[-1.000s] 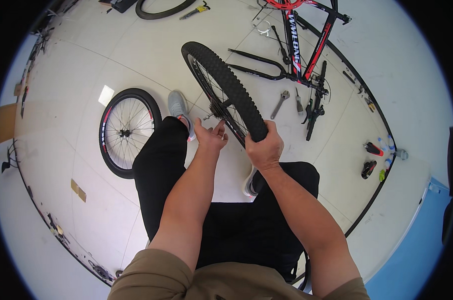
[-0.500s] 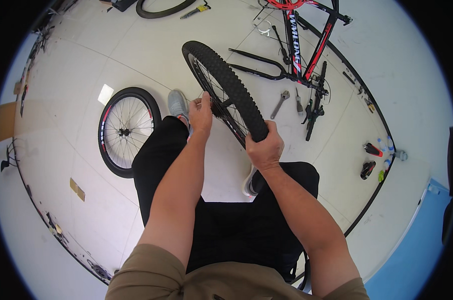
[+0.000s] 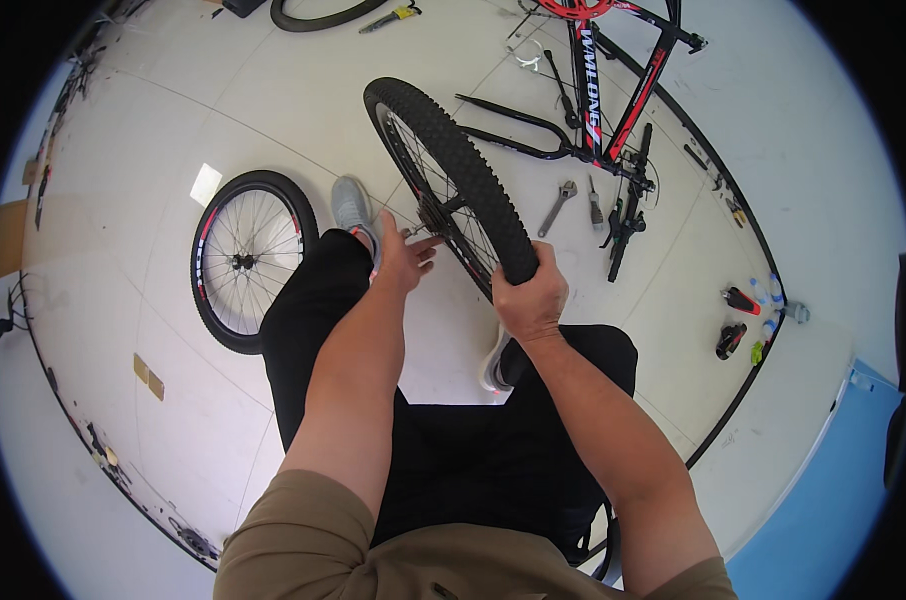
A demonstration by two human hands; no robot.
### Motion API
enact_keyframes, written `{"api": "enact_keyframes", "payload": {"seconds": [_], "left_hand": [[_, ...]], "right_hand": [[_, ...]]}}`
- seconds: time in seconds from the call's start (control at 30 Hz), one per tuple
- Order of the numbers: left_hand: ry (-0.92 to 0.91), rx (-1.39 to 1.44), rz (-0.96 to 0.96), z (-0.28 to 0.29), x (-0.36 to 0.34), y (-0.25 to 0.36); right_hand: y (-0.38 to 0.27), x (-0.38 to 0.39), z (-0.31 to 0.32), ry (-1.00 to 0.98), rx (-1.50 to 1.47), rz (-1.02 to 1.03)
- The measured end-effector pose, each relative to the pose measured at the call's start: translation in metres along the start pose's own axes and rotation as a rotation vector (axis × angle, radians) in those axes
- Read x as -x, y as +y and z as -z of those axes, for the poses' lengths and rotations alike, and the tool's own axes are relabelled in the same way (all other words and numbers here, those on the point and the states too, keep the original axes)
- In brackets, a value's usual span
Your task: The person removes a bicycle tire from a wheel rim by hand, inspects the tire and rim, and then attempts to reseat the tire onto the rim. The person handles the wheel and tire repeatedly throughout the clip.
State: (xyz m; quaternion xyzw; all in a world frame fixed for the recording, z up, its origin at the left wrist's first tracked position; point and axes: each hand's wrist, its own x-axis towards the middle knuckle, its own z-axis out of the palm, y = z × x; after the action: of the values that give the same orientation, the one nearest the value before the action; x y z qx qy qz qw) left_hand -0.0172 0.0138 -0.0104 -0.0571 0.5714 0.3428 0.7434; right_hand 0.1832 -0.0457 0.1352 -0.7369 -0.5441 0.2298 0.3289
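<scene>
Holding bike wheel (image 3: pixel 485 190) on a tilt in front of the knees, well up toward the fork. Clamped on near edge of its tire with right hand (image 3: pixel 529 298), wrapped around thick black rubber with chunky block tread. Can't tell about contact with floor.

Holding left hand (image 3: pixel 403 265) open just beside the hub, thumb and fingers spread apart. Pointing index finger toward dark, stepped, toothed cassette (image 3: pixel 434 215) and thin silver axle end (image 3: pixel 414 231); can't tell if touching.

Lying flat beside left leg: second wheel (image 3: pixel 243 262), round, black-tired, thin straight spokes fanned from dark hub, red and white on rim.

Laid out ahead and right on glossy pale tile floor (image 3: pixel 303 100): painted black-and-red tubular frame (image 3: pixel 589 90), black two-pronged fork (image 3: pixel 538 151), straight bar-shaped handlebar (image 3: pixel 628 220), gray metal adjustable wrench (image 3: pixel 557 210), flat handle, hooked head, near the tire.
</scene>
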Motion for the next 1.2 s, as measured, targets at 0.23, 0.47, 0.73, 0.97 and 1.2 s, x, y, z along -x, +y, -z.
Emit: {"api": "enact_keyframes", "payload": {"seconds": [0.23,0.47,0.73,0.97,1.2], "left_hand": [[0.094,0.556,-0.063,-0.026,0.021,-0.021],[0.040,0.449,-0.211,-0.031,0.025,0.014],[0.267,-0.402,-0.187,-0.025,0.011,0.027],[0.138,-0.087,-0.008,-0.019,0.017,0.013],[0.095,0.553,-0.010,-0.015,0.009,0.000]], "right_hand": [[-0.001,-0.001,0.000,0.004,0.009,-0.011],[-0.004,-0.001,0.000,-0.021,0.000,-0.043],[-0.003,0.000,0.000,-0.006,-0.006,-0.017],[0.000,-0.001,0.001,0.003,-0.009,-0.011],[-0.004,0.000,-0.001,0.004,0.000,-0.002]]}}
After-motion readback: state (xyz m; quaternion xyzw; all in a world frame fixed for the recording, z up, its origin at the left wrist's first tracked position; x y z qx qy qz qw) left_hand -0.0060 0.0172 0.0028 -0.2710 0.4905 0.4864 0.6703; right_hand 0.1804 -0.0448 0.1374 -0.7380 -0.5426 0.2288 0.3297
